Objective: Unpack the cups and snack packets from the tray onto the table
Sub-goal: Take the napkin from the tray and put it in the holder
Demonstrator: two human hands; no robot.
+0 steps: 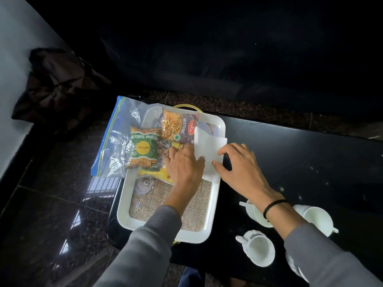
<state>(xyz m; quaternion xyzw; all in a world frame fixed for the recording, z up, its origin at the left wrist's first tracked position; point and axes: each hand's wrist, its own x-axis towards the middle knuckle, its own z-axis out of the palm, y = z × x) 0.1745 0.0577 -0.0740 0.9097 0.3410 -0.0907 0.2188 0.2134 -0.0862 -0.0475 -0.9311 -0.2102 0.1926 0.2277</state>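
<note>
A white tray (pixel 220 123) with a burlap mat (pixel 204 206) sits on the black table (pixel 290 154). In its far half lie a green snack packet (pixel 145 148), a red-and-brown mixture packet (pixel 180 125) and a yellow packet (pixel 153 175). My left hand (pixel 184 164) rests flat on the yellow packet, its thumb touching a folded white paper (pixel 207 146). My right hand (pixel 240 168) has spread fingers, with thumb and forefinger tips on that paper. Three white cups (pixel 260 248), (pixel 317 217), (pixel 257 214) stand on the table to the right, the last partly behind my wrist.
A clear zip bag (pixel 118 141) with a blue edge hangs over the tray's left side and the table edge. A small shiny glass object (pixel 144 184) lies on the mat. A dark cloth bundle (pixel 58 83) sits on the floor at the left. A yellow tray handle (pixel 186 106) shows at the far end.
</note>
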